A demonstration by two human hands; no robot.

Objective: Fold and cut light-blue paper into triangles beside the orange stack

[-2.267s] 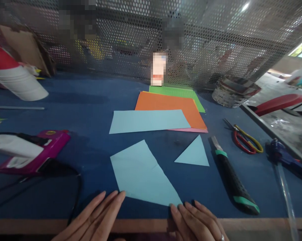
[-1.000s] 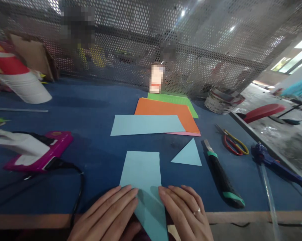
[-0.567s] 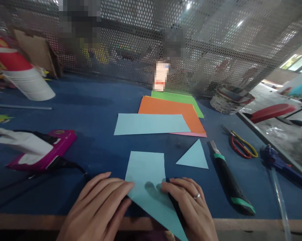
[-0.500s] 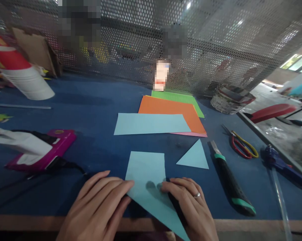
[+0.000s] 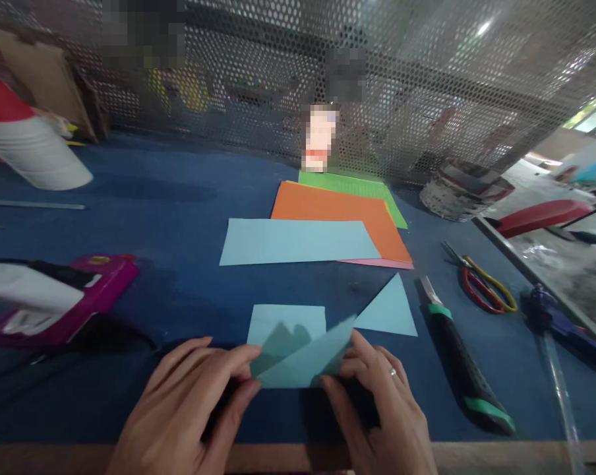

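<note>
A light blue paper piece (image 5: 288,330) lies near the front edge of the blue table (image 5: 179,198). Its near pointed corner is folded up and away, standing over the sheet. My left hand (image 5: 189,402) rests with its fingertips on the paper's left edge at the fold. My right hand (image 5: 377,402), with a ring, pinches the raised flap at its right side. A small light blue paper triangle (image 5: 389,310) lies just right of the fold.
A long light blue strip (image 5: 298,241) lies over orange (image 5: 337,208), green and pink sheets farther back. A utility knife (image 5: 463,359), scissors (image 5: 483,284) and a blue glue gun (image 5: 560,320) lie at the right. A pink glue gun (image 5: 65,297) sits left. A mesh screen stands behind.
The paper was turned so its point faced me. Half a second ago the point lay flat over the table edge; now it is lifted and folded away from me.
</note>
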